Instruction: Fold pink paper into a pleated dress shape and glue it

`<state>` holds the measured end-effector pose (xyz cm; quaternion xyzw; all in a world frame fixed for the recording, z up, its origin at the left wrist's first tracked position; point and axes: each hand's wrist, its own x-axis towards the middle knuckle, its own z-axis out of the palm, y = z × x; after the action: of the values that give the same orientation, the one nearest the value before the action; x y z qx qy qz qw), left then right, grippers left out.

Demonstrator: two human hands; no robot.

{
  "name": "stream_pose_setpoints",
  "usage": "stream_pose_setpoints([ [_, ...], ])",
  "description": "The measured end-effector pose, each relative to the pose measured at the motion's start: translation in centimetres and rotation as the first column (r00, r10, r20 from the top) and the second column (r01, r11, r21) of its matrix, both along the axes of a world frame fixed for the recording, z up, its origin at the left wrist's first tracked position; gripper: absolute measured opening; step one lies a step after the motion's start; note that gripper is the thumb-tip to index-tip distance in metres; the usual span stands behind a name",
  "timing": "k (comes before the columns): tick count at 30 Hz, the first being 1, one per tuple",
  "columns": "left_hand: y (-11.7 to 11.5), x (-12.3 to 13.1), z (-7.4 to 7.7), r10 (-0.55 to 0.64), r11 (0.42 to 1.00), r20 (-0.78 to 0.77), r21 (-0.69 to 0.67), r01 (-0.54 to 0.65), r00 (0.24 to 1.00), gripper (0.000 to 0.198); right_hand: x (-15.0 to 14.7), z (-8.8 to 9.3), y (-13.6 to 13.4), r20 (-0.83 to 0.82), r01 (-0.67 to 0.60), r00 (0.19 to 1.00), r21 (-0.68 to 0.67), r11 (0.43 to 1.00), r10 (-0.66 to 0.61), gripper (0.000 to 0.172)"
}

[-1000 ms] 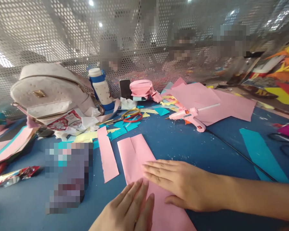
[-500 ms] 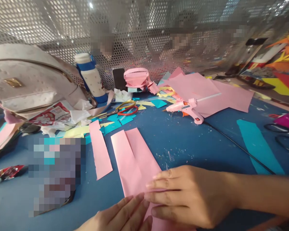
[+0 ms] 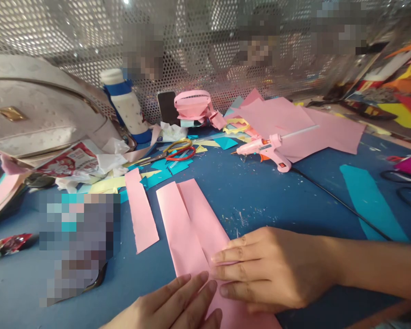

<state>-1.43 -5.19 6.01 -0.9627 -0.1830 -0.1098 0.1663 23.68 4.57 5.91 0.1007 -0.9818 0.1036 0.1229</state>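
A folded pink paper sheet (image 3: 188,219) lies lengthwise on the blue table (image 3: 260,192), its flaps meeting along a central line. My right hand (image 3: 270,269) rests on its near part, fingers together and curled down onto the paper. My left hand (image 3: 178,306) lies flat at the bottom edge, fingers stretched out and touching the sheet's left side. A separate pink paper strip (image 3: 140,210) lies just left of the sheet.
A pink glue gun (image 3: 265,148) with its black cord lies behind, on large pink sheets (image 3: 294,123). Scissors (image 3: 176,153), teal and yellow scraps, a water bottle (image 3: 125,105) and a pale bag (image 3: 37,114) crowd the back left. A teal strip (image 3: 370,201) lies right. People sit behind the mesh screen.
My right hand's fingers went from flat and spread to curled together on the sheet. The left hand slid lower in view. The view shifted so the table things sit slightly higher.
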Motion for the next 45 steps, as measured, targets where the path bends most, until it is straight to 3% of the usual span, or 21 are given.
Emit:
stream_pose_setpoints([
  [7, 0.4, 0.1, 0.0, -0.003, 1.0, -0.028, 0.027, 0.004, 1.0, 0.034, 0.0, -0.2, -0.1, -0.032, 0.018, 0.999, -0.013, 1.0, -0.018, 0.03],
  [12, 0.7, 0.5, -0.7, 0.055, 0.998, 0.043, -0.003, -0.055, 0.998, 0.031, 0.1, -0.5, 0.2, -0.064, 0.065, 0.995, -0.112, 0.992, -0.073, 0.034],
  [16, 0.8, 0.6, -1.3, 0.076, 0.997, 0.084, -0.03, -0.073, 0.994, 0.033, 0.3, -0.5, 0.5, -0.025, 0.126, 0.99, -0.237, 0.963, -0.136, 0.041],
  [22, 0.8, 0.6, -1.6, 0.107, 0.992, 0.148, -0.075, -0.097, 0.983, 0.032, 0.0, 0.4, 0.7, 0.051, 0.267, 0.963, -0.32, 0.909, -0.265, 0.044],
  [26, 0.3, 0.6, -2.0, 0.137, 0.977, 0.161, -0.183, -0.107, 0.977, 0.035, -2.3, 1.2, 0.8, 0.158, 0.126, 0.985, -0.362, 0.924, -0.073, 0.051],
  [30, -0.1, 0.6, -2.6, 0.21, 0.936, 0.21, -0.324, -0.135, 0.955, 0.035, -5.2, 1.2, 1.2, 0.231, 0.073, 0.972, -0.458, 0.886, 0.039, 0.055],
  [39, 0.3, 0.3, -2.4, 0.14, 0.964, 0.188, -0.248, -0.09, 0.972, 0.036, -7.1, -0.1, 2.3, 0.255, 0.1, 0.967, -0.394, 0.914, 0.004, 0.055],
  [45, 0.2, -0.3, -2.4, 0.125, 0.973, 0.116, -0.211, -0.098, 0.985, 0.044, -8.2, -1.1, 4.0, 0.221, 0.171, 0.968, -0.23, 0.958, -0.12, 0.059],
])
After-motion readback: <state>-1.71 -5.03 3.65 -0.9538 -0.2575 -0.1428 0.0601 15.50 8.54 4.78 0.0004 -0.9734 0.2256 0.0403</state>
